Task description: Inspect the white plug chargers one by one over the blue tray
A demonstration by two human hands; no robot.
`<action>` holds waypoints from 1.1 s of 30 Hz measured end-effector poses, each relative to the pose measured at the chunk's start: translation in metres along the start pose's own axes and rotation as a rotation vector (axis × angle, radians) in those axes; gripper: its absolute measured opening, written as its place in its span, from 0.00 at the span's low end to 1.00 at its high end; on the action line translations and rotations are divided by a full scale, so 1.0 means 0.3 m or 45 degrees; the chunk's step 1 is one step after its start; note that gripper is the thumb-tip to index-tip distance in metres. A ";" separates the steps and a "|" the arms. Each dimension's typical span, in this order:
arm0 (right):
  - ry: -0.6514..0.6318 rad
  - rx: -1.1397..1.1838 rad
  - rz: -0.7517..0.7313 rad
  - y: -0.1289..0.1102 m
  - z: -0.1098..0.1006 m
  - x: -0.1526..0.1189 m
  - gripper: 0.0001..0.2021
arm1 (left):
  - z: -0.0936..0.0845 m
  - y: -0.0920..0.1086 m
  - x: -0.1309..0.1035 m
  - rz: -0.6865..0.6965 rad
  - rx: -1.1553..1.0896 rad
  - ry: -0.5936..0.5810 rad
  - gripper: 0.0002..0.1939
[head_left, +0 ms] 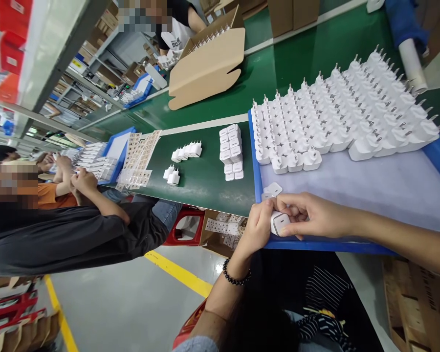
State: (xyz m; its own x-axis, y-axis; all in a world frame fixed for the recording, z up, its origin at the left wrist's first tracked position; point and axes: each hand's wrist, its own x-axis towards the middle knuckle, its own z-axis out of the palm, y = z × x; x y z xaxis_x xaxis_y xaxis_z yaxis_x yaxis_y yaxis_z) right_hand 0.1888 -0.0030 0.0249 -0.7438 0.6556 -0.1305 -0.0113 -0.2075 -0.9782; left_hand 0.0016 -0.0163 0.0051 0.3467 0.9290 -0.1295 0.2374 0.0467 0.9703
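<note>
My left hand [257, 228], with a dark bead bracelet on the wrist, grips one side of a white charger [280, 224]. Its rounded face with a small slot is turned toward me. From the other side my right hand [308, 214] holds the same charger, thumb on its edge and fingers curled behind. Just beyond my fingers lie small white plates [273, 189] with a slot, partly covered by my hand. Rows of white chargers [308, 115] stand prongs up in the blue-edged tray [257, 181] under my hands.
Stacked white chargers [230, 144] and small groups of chargers [186, 151] sit on the green table [201, 188]. Sticker sheets [139, 154] lie farther left. A cardboard box [209, 63] stands across the table by a person [178, 29]. Another person in dark sleeves [95, 234] works at left.
</note>
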 end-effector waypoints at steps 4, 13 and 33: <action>-0.070 0.133 -0.043 0.008 -0.010 0.005 0.15 | -0.006 0.011 0.006 0.012 -0.057 -0.049 0.30; -0.112 0.356 -0.028 0.041 -0.018 0.019 0.13 | -0.009 0.013 0.008 0.066 -0.099 -0.059 0.28; 0.784 0.435 -0.273 -0.035 -0.084 0.009 0.13 | -0.076 0.078 0.111 0.117 0.660 0.348 0.13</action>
State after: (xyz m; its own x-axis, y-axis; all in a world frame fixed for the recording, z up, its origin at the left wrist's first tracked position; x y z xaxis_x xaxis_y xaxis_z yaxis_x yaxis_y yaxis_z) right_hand 0.2037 0.0193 0.0308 -0.1930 0.9753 -0.1075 -0.3969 -0.1778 -0.9005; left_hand -0.0019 0.0240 0.0282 0.1566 0.9849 0.0743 0.6536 -0.1597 0.7398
